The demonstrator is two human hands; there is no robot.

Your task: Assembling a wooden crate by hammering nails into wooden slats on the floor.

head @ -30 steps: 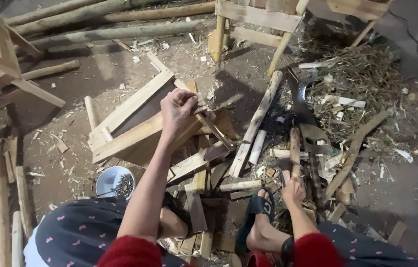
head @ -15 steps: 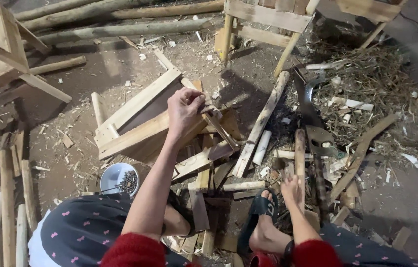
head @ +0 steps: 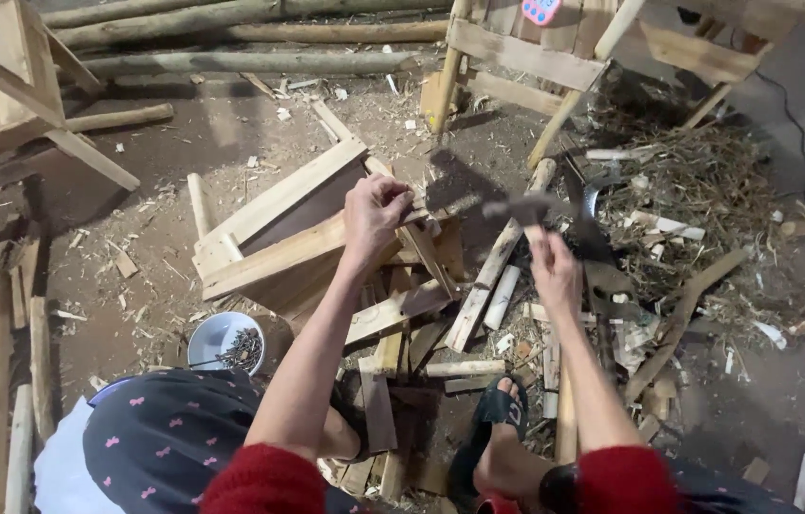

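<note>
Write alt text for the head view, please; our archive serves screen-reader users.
Seen from above, a person's left hand pinches something small against a slanted wooden plank while the right hand raises a blurred hammer. Wood offcuts litter the dirt floor, with a bowl of nails near the knee.

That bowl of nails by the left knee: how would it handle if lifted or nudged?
The bowl is shallow and wide, so it probably slides rather than tips. The dark nails heaped to one side likely make it heavy for its size and off-balance. They lie loose, so a tilt would probably spill them.
</note>
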